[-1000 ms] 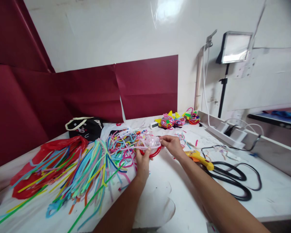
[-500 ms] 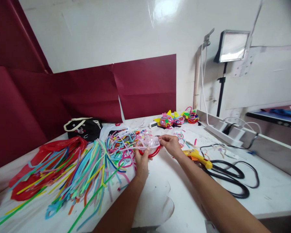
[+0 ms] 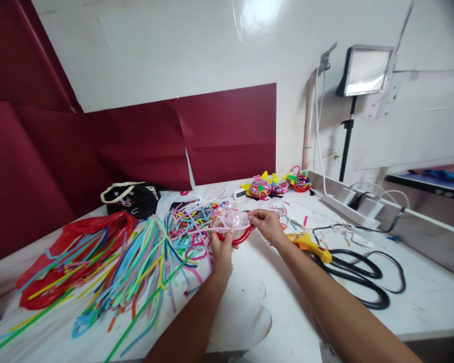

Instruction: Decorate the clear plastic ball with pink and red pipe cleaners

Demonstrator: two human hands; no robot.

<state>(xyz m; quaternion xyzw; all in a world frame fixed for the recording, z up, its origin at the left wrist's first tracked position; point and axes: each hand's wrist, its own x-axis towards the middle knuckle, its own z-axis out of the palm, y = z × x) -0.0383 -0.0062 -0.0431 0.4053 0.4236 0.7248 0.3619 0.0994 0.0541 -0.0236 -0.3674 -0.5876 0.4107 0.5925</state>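
A clear plastic piece (image 3: 237, 221), rounded and edged with red pipe cleaner (image 3: 243, 238), is held above the white table (image 3: 245, 292). My left hand (image 3: 222, 248) grips its near left side, thumb on top and fingers underneath. A pale pink pipe cleaner (image 3: 208, 230) lies across it under the left thumb and sticks out to the left. My right hand (image 3: 268, 225) pinches at the right edge of the clear piece, fingertips closed; what exactly they pinch is too small to make out.
Loose pipe cleaners (image 3: 139, 272) spread at left beside a red plastic bag (image 3: 71, 242). Behind stand a black pouch (image 3: 132, 199) and several colourful ornaments (image 3: 260, 186). A yellow glue gun (image 3: 312, 246) with a black cable (image 3: 378, 302) lies right, near a power strip (image 3: 357, 212).
Both hands keep their hold on the clear piece and have hardly moved. The whole view has shifted very slightly.
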